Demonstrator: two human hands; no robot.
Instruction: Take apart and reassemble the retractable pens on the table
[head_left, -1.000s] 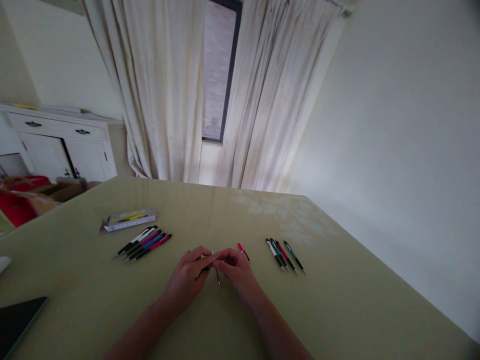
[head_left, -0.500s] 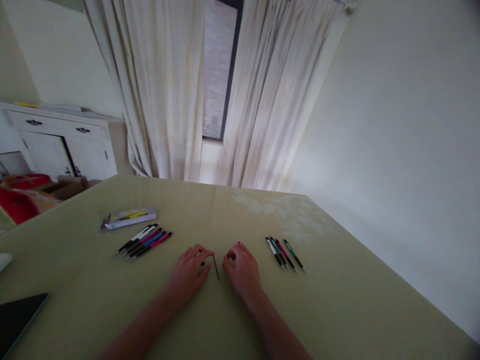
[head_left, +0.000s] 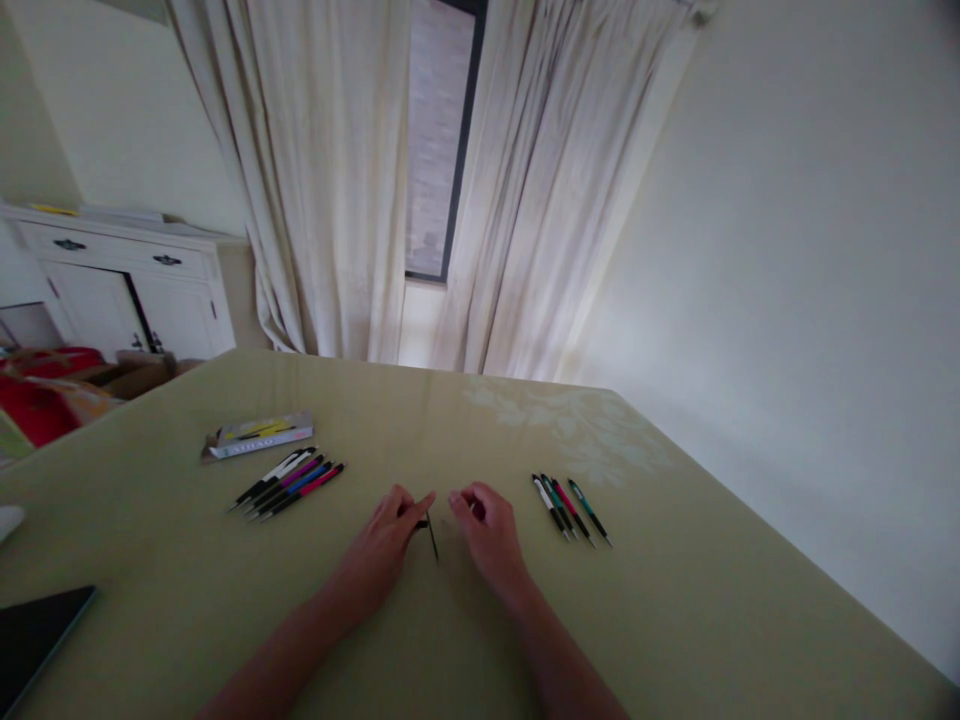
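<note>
In the head view, a thin dark pen refill (head_left: 433, 537) lies on the table between my two hands. My left hand (head_left: 382, 545) is closed, its fingertips by the refill's upper end. From its grip pokes a short black pen part (head_left: 421, 524), mostly covered by the fingers. To the right of the refill, my right hand (head_left: 489, 530) is pinched, thumb against curled fingers. Whatever small item it holds is too hidden to name.
Several pens (head_left: 289, 484) lie side by side at left, below an open pen box (head_left: 259, 437). More pens (head_left: 566, 508) lie at right. A dark flat device (head_left: 41, 640) occupies the near left of the table (head_left: 675, 620).
My left hand has shifted slightly right, and the black part now shows beyond its fingertips. The right fingers have curled tighter; the red spot seen at them earlier is out of sight.
</note>
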